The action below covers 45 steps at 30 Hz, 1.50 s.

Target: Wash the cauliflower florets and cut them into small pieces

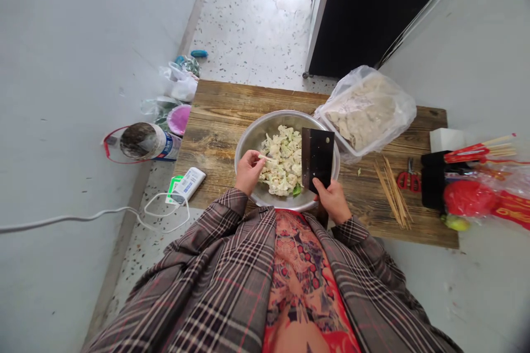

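A wide metal bowl (292, 115) stands on the wooden table, with cut cauliflower florets (284, 162) heaped inside and a bit of green leaf among them. Over the bowl's left side, my left hand (248, 172) pinches a small pale cauliflower piece (267, 158) between thumb and fingertips. My right hand (331, 197) is closed on a cleaver (318, 157), its broad dark blade held above the right part of the bowl. The cleaver's handle is mostly hidden in my palm.
The wooden table (215, 121) bears a bagged plastic tub (368, 110), bamboo skewers (392, 193), red-handled scissors (409, 179) and red packages (472, 198). A white power bank (191, 183) with a cable lies at the left edge. On the floor are a bucket (159, 143) and bags (182, 85).
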Each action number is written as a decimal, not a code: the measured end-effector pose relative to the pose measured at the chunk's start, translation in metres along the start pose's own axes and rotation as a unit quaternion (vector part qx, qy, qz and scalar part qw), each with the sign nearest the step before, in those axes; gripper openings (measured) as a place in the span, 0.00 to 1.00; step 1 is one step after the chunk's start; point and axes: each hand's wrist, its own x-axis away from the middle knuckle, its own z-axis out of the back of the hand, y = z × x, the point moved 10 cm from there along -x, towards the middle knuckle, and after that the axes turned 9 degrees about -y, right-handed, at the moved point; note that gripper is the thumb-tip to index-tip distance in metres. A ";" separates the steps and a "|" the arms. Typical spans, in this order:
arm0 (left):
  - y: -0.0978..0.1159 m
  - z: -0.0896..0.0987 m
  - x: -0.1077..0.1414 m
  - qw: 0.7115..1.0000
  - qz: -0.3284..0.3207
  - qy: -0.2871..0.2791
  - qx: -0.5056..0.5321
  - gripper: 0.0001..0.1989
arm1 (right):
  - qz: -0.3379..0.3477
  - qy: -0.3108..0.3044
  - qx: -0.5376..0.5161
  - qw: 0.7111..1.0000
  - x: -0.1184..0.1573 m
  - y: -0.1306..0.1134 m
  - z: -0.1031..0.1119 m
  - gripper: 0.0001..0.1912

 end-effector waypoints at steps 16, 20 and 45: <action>-0.005 -0.168 -0.042 0.791 -0.231 -0.315 -0.471 0.25 | -0.058 0.202 -0.196 0.958 0.012 0.036 0.077 0.23; -0.018 -0.190 -0.039 0.750 -0.239 -0.360 -0.502 0.22 | -0.078 0.176 -0.191 0.962 0.015 0.039 0.065 0.23; -0.001 -0.214 -0.088 0.765 -0.216 -0.380 -0.473 0.23 | -0.084 0.148 -0.187 0.968 0.007 0.042 0.054 0.22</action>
